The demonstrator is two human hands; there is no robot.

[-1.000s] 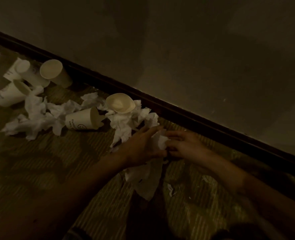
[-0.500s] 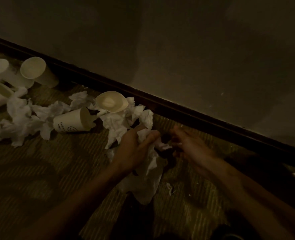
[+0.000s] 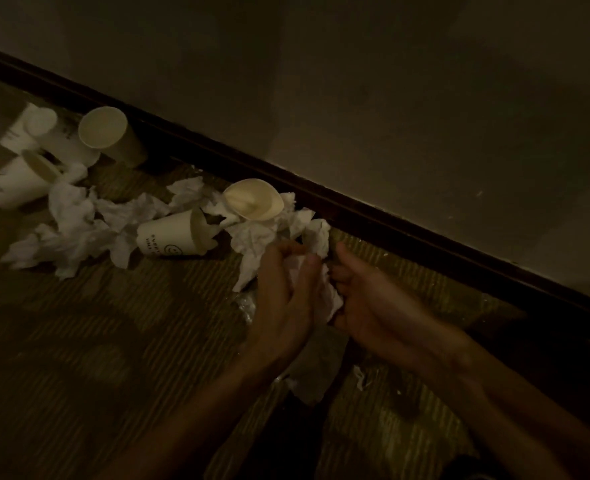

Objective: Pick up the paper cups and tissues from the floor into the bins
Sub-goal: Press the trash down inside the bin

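Our left hand (image 3: 283,299) gripped a crumpled white tissue wad (image 3: 331,297); our right hand (image 3: 369,306) lay open beside it. At ten o'clock, dented paper cups (image 3: 174,237) and tissues (image 3: 75,223) littered the floor (image 3: 113,341).

A plain grey wall (image 3: 390,98) meets a dark baseboard (image 3: 390,224) that runs diagonally; below it lies a finely striped carpet (image 3: 113,341) in dim light

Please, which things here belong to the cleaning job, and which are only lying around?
Belongs to the job: tissue wad, gripped by the left hand; right hand beside it; loose tissues; squashed paper cup; printed paper cup; cluster of paper cups.
Only surroundings: carpet; baseboard; wall. No bin is in view.
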